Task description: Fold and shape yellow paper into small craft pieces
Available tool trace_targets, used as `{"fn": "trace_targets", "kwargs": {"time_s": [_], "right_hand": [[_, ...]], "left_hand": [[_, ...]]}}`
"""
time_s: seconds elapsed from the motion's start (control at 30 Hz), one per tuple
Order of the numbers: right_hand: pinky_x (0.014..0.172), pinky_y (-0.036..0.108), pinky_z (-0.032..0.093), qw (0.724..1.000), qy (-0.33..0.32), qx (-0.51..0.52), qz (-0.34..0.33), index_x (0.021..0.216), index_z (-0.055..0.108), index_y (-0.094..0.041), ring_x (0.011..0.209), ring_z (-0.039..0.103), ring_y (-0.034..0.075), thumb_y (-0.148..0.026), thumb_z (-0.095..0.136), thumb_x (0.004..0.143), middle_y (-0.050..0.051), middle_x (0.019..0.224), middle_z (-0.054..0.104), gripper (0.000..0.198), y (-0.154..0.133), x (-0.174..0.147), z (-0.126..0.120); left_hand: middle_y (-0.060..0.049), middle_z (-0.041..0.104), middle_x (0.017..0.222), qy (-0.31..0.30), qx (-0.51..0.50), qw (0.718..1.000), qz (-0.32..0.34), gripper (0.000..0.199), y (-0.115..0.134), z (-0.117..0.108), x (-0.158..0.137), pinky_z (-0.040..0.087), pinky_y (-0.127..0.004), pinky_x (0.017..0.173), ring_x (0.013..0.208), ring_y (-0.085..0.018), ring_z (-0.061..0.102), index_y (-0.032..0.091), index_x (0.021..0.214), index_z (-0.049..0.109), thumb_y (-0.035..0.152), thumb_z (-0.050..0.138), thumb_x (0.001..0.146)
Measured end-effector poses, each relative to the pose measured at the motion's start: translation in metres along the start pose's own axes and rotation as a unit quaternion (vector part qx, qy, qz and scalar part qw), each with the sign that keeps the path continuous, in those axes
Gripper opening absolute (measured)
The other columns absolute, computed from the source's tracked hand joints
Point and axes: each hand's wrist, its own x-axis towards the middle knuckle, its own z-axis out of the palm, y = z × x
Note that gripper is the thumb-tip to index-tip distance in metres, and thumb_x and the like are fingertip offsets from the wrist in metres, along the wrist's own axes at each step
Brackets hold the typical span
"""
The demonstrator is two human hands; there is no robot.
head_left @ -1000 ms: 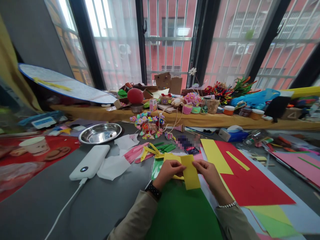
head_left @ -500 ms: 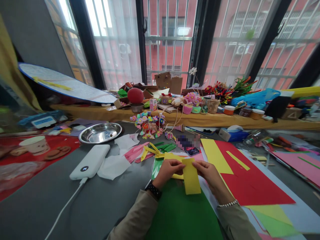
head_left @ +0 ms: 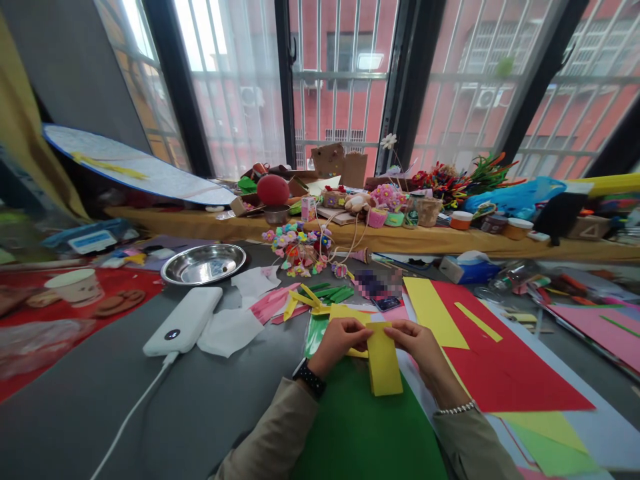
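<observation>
A narrow piece of yellow paper [head_left: 385, 363], apparently folded in layers, hangs between my two hands above a dark green sheet [head_left: 365, 427]. My left hand [head_left: 345, 340] pinches its upper left corner between thumb and fingers. At the upper right corner, my right hand [head_left: 413, 340] pinches it in the same way. Behind my left hand lie more yellow paper pieces [head_left: 345, 311], partly hidden by the hand. Yellow strips [head_left: 305, 298], green strips [head_left: 333, 293] and pink paper [head_left: 274, 302] are heaped just beyond.
On the left are a white power bank [head_left: 185, 323] with a cable, a steel plate [head_left: 173, 272] and a paper cup [head_left: 75, 287]. Red paper [head_left: 515, 360] and a yellow sheet [head_left: 435, 313] lie to the right. Crafts crowd the window ledge [head_left: 215, 230].
The yellow paper hangs slightly lower, with its lower edge closer to the green sheet. Both hands keep their pinch. The whole view has shifted a little.
</observation>
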Motion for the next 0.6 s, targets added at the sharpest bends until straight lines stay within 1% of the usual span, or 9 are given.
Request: {"fn": "trace_targets", "kwargs": {"time_s": [0.07, 0.13, 0.23, 0.33, 0.5, 0.6], "right_hand": [[0.06, 0.027, 0.046, 1.0, 0.008, -0.01, 0.006, 0.064, 0.062, -0.014, 0.062, 0.058, 0.018, -0.035, 0.069, 0.049, 0.002, 0.062, 0.063, 0.027, 0.0014, 0.001, -0.001], [0.058, 0.026, 0.046, 1.0, 0.006, -0.012, 0.01, 0.061, 0.061, -0.014, 0.06, 0.057, 0.016, -0.034, 0.069, 0.05, 0.001, 0.059, 0.062, 0.024, 0.0023, 0.0016, -0.0013], [0.059, 0.025, 0.045, 1.0, -0.006, -0.001, 0.005, 0.063, 0.061, -0.015, 0.062, 0.057, 0.016, -0.034, 0.068, 0.051, 0.001, 0.061, 0.062, 0.024, 0.002, 0.0013, -0.0005], [0.061, 0.026, 0.045, 1.0, -0.005, -0.007, -0.018, 0.067, 0.061, -0.014, 0.065, 0.057, 0.017, -0.037, 0.067, 0.053, 0.003, 0.065, 0.062, 0.027, 0.0016, 0.0011, 0.0002], [0.05, 0.023, 0.042, 0.996, 0.027, -0.065, -0.046, 0.063, 0.061, -0.014, 0.056, 0.054, 0.016, -0.04, 0.066, 0.052, 0.003, 0.057, 0.06, 0.029, 0.0035, 0.0022, -0.0018], [0.05, 0.023, 0.041, 0.994, 0.044, -0.076, -0.064, 0.062, 0.061, -0.014, 0.055, 0.053, 0.015, -0.039, 0.066, 0.054, 0.002, 0.057, 0.06, 0.027, 0.0035, 0.0023, -0.0019]], "left_hand": [[0.0, 0.055, 0.049, 0.007, 0.006, 1.0, 0.011, 0.033, -0.0005, 0.0, 0.0001, 0.042, -0.021, 0.048, 0.045, -0.009, 0.05, 0.01, 0.057, 0.057, 0.042, 0.063, 0.051], [0.0, 0.056, 0.052, 0.026, 0.006, 0.999, 0.022, 0.032, -0.0007, -0.0001, 0.0003, 0.042, -0.021, 0.05, 0.047, -0.009, 0.051, 0.01, 0.061, 0.059, 0.04, 0.063, 0.053], [-0.002, 0.058, 0.054, 0.044, 0.007, 0.999, 0.029, 0.031, -0.0006, -0.0004, 0.0004, 0.042, -0.021, 0.051, 0.048, -0.01, 0.051, 0.009, 0.064, 0.061, 0.039, 0.062, 0.055], [-0.002, 0.057, 0.052, 0.033, 0.014, 0.999, 0.027, 0.032, -0.0013, -0.0008, 0.0008, 0.042, -0.022, 0.051, 0.047, -0.01, 0.051, 0.01, 0.062, 0.061, 0.041, 0.062, 0.055], [-0.001, 0.056, 0.052, 0.018, 0.006, 1.0, 0.02, 0.033, -0.0036, -0.0011, 0.0019, 0.043, -0.021, 0.051, 0.047, -0.01, 0.052, 0.01, 0.062, 0.06, 0.041, 0.063, 0.053], [-0.001, 0.057, 0.053, -0.006, 0.005, 1.0, -0.009, 0.032, -0.0039, -0.0003, 0.0017, 0.043, -0.021, 0.051, 0.047, -0.01, 0.051, 0.01, 0.061, 0.06, 0.04, 0.064, 0.051]]}}
